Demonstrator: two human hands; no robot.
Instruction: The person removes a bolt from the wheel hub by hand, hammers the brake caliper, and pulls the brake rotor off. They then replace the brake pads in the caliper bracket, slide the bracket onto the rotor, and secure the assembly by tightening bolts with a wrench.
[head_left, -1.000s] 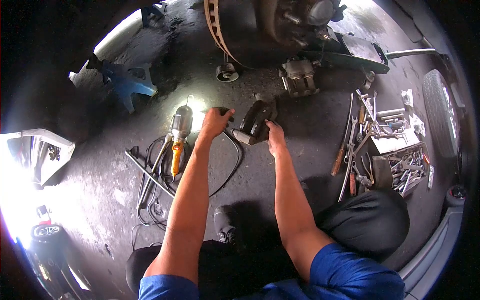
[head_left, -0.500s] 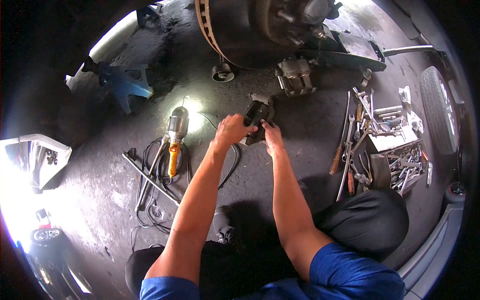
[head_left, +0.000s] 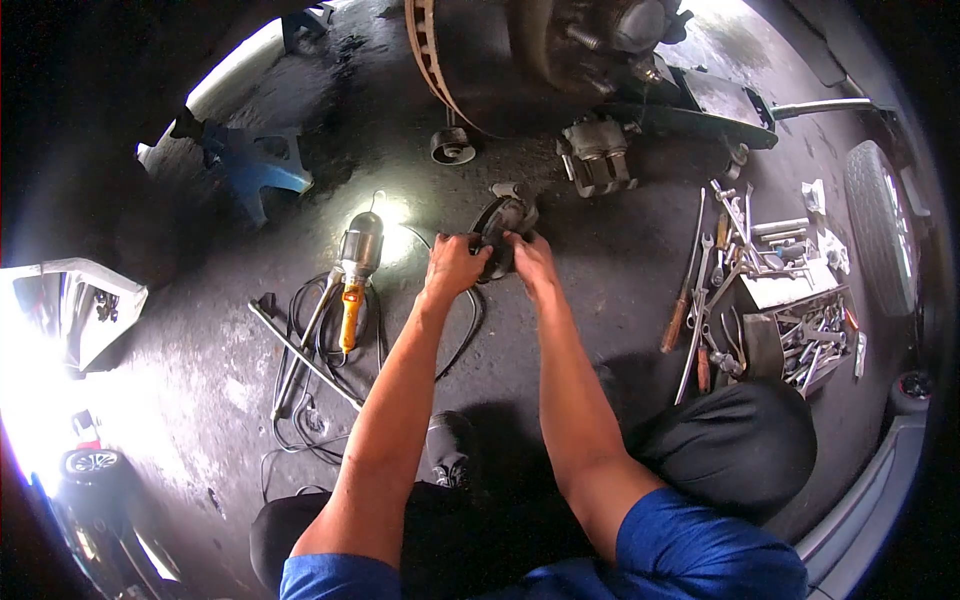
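A dark, greasy brake caliper bracket (head_left: 508,217) is held low over the floor in front of me, gripped from both sides. My left hand (head_left: 457,264) has its fingers wrapped round the left side. On the right side, my right hand (head_left: 534,262) presses with the thumb on top, its other fingers partly hidden. Whether brake pads sit in the bracket is hard to make out. Beyond it, to the right, a brake caliper (head_left: 597,158) lies on the floor under the brake disc (head_left: 428,45).
A lit work lamp (head_left: 360,245) with a coiled cable lies to the left, near a blue jack stand (head_left: 262,165). Right of me are several wrenches, an open toolbox (head_left: 815,345) and a tyre (head_left: 880,228). A floor jack (head_left: 705,110) stands behind the caliper.
The bracket has been turned in my hands and now shows a more curved side. My right hand has shifted slightly left and up; the whole view has moved a little.
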